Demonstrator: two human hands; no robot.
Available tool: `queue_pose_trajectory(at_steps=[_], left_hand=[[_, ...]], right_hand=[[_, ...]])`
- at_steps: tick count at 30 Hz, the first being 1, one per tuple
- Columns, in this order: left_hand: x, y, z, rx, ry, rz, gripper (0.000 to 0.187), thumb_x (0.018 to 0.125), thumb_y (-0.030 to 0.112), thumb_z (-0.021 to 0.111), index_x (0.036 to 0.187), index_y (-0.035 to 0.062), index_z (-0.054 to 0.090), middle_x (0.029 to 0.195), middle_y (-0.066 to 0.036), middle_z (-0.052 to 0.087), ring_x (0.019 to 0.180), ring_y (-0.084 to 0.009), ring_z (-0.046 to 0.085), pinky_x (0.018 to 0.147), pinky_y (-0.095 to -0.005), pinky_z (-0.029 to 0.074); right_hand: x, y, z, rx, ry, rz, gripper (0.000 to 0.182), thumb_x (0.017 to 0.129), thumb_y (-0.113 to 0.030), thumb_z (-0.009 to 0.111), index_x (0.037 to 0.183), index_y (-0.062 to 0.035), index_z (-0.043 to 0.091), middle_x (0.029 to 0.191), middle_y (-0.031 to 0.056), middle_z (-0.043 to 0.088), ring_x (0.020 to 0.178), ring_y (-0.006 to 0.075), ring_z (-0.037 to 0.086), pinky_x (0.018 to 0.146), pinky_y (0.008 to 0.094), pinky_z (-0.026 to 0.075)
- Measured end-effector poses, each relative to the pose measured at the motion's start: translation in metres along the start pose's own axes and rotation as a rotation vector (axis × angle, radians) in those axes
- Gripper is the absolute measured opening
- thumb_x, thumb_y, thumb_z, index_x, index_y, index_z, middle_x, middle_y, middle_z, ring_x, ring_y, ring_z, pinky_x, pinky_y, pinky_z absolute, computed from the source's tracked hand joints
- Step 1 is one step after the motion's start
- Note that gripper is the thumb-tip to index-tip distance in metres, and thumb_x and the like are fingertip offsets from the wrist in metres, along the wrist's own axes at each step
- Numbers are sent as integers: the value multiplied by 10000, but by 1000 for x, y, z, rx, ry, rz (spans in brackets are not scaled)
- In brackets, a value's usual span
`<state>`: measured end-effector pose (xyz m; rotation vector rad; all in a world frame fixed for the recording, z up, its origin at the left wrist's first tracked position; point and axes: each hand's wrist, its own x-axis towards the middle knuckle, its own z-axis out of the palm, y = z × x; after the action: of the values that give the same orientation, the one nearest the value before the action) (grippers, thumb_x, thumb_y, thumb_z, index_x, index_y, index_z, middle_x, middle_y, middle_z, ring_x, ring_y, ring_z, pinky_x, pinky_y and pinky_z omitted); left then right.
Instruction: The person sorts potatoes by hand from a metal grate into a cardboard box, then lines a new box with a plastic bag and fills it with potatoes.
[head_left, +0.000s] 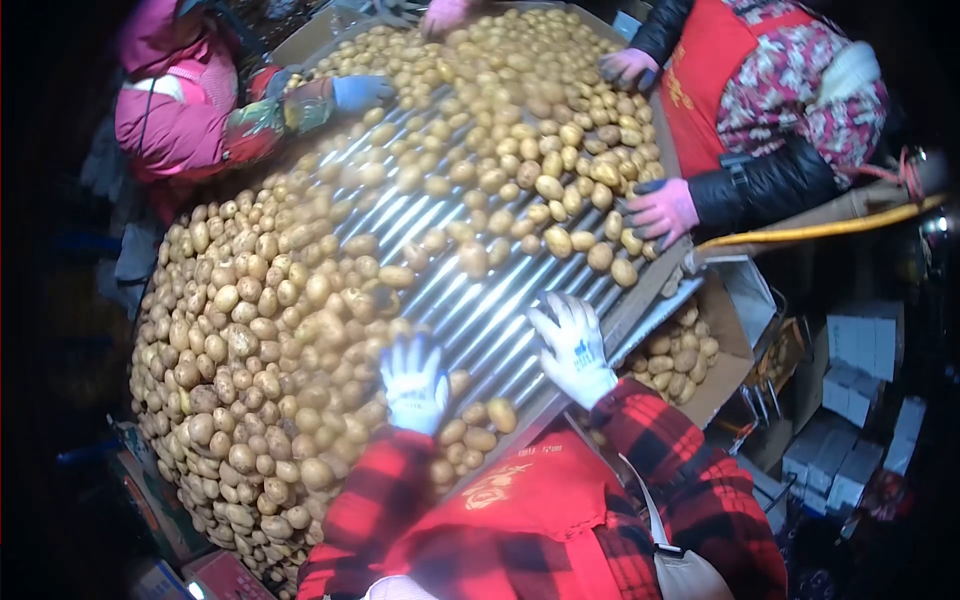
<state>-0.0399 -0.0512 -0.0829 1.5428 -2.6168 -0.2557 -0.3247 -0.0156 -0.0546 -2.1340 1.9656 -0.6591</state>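
Many potatoes (240,340) lie heaped on the left of a metal roller table (480,320) and spread over its far side. My left hand (414,382), in a white glove, is spread at the near edge of the heap, with potatoes beside its fingers and nothing seen in its grip. To the right, my right hand (570,345), also white-gloved, has its fingers apart over the rollers near the table's right edge and holds nothing. Part of the view is hazy. A few potatoes (480,438) sit below and right of my left hand.
A person in pink (180,120) reaches in from the upper left. Another in a red apron (700,90) has pink-gloved hands by the potatoes at the right. A further gloved hand (445,15) shows at the top. A carton of potatoes (735,340) and white boxes (860,345) stand right.
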Motion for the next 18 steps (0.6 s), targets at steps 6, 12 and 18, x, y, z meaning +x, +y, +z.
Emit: queue_pose_trajectory(at_steps=[6, 12, 18], left_hand=[[-5, -7, 4, -122, 38, -36, 548, 796, 218, 715, 1337, 155, 657, 1520, -112, 502, 1444, -381, 396, 1192, -571, 271], [-3, -7, -1, -185, 8, -70, 553, 770, 182, 700, 1321, 146, 663, 1496, -115, 514, 1429, -402, 405, 1175, -572, 295], [5, -7, -13, -167, -3, -51, 445, 852, 266, 687, 1268, 106, 678, 1432, -136, 566, 1374, -399, 472, 1120, -575, 349]], right_hand=[[100, -23, 82, -131, -21, -64, 592, 811, -249, 703, 1390, -190, 592, 1437, 149, 499, 1321, 434, 452, 1109, 598, 322], [169, -24, 154, -195, 51, -143, 606, 863, -116, 577, 1457, -232, 540, 1496, 97, 488, 1360, 410, 440, 1100, 575, 360], [237, 51, 130, 246, 71, -271, 563, 810, -53, 650, 1370, -107, 617, 1416, 154, 574, 1273, 383, 566, 1058, 427, 485]])
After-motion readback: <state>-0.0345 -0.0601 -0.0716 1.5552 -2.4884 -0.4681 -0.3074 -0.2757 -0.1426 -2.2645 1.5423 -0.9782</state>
